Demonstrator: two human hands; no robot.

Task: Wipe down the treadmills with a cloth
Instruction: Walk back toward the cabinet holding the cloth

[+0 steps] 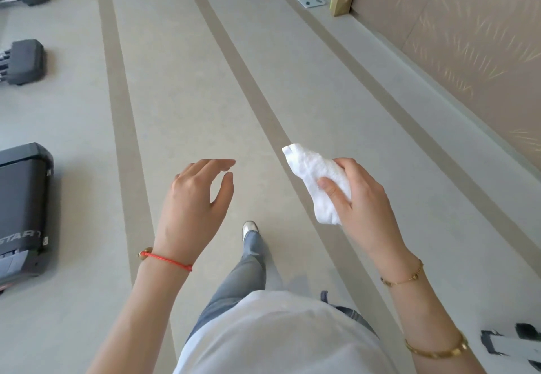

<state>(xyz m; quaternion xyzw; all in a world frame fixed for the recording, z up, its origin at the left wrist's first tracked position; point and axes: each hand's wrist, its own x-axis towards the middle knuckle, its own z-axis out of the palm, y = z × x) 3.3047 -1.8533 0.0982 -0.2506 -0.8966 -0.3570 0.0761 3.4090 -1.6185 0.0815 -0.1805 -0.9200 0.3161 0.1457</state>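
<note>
Head view: right hand [355, 195] grips the white cloth [317, 182], bunched, held in the air over the floor [181, 87]; left hand [194, 198] empty, fingers loosely spread. Treadmills' rear ends line the left edge, nearest treadmill [23, 209] well apart from the cloth. Likely walking between machines; best unfold the cloth flat before wiping.

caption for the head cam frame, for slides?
Person walks a gym floor, right hand gripping a white cloth, left hand empty, treadmills lined along the left.
</note>
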